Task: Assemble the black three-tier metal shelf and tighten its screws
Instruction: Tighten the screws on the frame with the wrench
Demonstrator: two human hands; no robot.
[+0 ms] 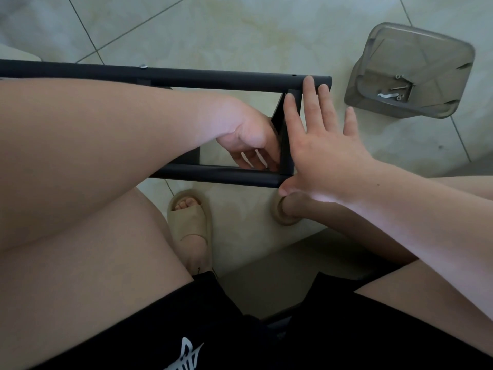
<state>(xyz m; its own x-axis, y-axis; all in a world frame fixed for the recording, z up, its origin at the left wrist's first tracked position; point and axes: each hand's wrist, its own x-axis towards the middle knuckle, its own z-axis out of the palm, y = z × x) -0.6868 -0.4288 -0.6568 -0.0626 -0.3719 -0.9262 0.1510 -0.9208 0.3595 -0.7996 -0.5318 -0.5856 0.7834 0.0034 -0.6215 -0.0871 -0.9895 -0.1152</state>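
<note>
Shelf frame point(186, 76) of black metal lies on its side across my view, just beyond my knees, over the tiled floor point(240, 28). Nearest to me are my black shorts point(186, 329) and my bare thighs. Below them one beige slipper point(190, 217) stands on the floor. Then comes the near tube point(218, 176) of the frame.

My left hand point(248, 137) reaches down between the two tubes, with its fingers bent against the inner side of the short cross piece point(286, 158). Whether it really grasps the piece I cannot tell, because the piece covers part of it. My right hand point(320, 145) is released and flat. Its straight fingers press on the outer side of the same cross piece, the fingertips touch the far tube point(240, 79), and the thumb lies at the end of the near tube.

On the far tube one silver screw head point(143, 66) shows. Farther right, well apart, a grey clear tray point(400, 49) holds some screws point(398, 88) and one bent silver piece point(385, 95).
</note>
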